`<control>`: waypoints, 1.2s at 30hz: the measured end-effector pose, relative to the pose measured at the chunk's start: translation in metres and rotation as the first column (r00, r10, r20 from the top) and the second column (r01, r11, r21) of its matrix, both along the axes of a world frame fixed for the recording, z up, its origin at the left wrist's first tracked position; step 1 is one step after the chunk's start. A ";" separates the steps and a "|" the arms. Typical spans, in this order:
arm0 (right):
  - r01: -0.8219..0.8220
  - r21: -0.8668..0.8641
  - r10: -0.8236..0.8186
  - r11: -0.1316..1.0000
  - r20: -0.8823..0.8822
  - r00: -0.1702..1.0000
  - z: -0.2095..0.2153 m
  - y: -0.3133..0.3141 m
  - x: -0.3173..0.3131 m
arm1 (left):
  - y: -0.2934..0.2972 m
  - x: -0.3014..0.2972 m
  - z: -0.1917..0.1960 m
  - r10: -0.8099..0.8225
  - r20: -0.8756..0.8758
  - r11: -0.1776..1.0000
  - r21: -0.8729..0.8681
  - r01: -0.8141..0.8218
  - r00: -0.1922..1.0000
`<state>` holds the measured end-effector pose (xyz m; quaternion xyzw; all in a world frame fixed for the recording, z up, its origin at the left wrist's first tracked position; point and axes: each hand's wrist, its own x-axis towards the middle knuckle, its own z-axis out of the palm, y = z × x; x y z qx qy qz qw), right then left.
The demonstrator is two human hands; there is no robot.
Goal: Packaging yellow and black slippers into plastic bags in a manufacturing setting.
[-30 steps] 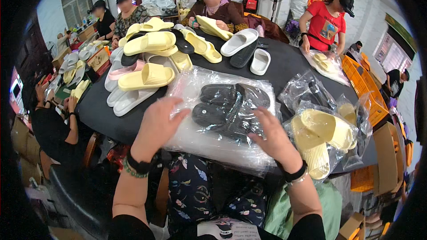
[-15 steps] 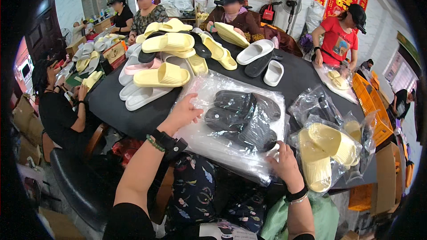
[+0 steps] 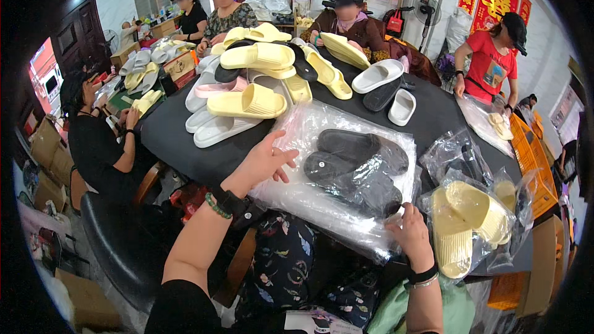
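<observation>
Left hand: the left hand [image 3: 267,162] is open, fingers spread and lifted slightly, at the left edge of the clear plastic bag [image 3: 322,210]; its fingertips reach toward the bag and hold nothing.
Right hand: the right hand [image 3: 409,235] is at the bag's near right corner, fingers curled over the plastic edge; it appears to pinch the film, though the exact hold is partly hidden.
Clear plastic bag: it lies flat on the near side of the dark round table [image 3: 179,142], between the 2 hands, crinkled and glossy.
Black slippers: the 2 black slippers [image 3: 352,161] lie inside the bag, overlapping, near its middle and right part.
Packed yellow slippers: a second bag holding pale yellow slippers [image 3: 461,226] lies just beside the right hand, on the table's right edge.
Loose pile: yellow, white and pink slippers [image 3: 247,102] are heaped on the far left part of the table, well apart from the hands.
White slippers: 2 white slippers [image 3: 387,83] lie past the bag, toward the table's middle.
Wrists: a green bead bracelet [image 3: 216,206] and a dark band sit on the left wrist; a dark band and a thin bangle on the right.
Other people: several people sit or stand around the far rim, one in a red shirt [image 3: 489,65] at the right handling another bag.
</observation>
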<state>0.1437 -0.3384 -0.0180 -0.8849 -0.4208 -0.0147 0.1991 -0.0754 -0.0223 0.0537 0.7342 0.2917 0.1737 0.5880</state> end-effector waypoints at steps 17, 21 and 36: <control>-0.038 0.067 0.053 0.997 -0.233 0.971 0.030 -0.002 0.002 | 0.003 0.008 0.001 0.065 0.240 0.992 -0.122 -0.037 0.969; -0.095 -0.067 0.082 0.993 -0.171 0.982 0.035 -0.011 -0.004 | 0.005 -0.001 0.003 0.060 0.235 0.990 -0.139 -0.028 0.970; -0.490 0.386 0.425 -0.782 0.905 0.035 0.194 0.008 -0.116 | -0.026 -0.009 -0.023 0.179 0.315 0.971 0.093 -0.218 0.932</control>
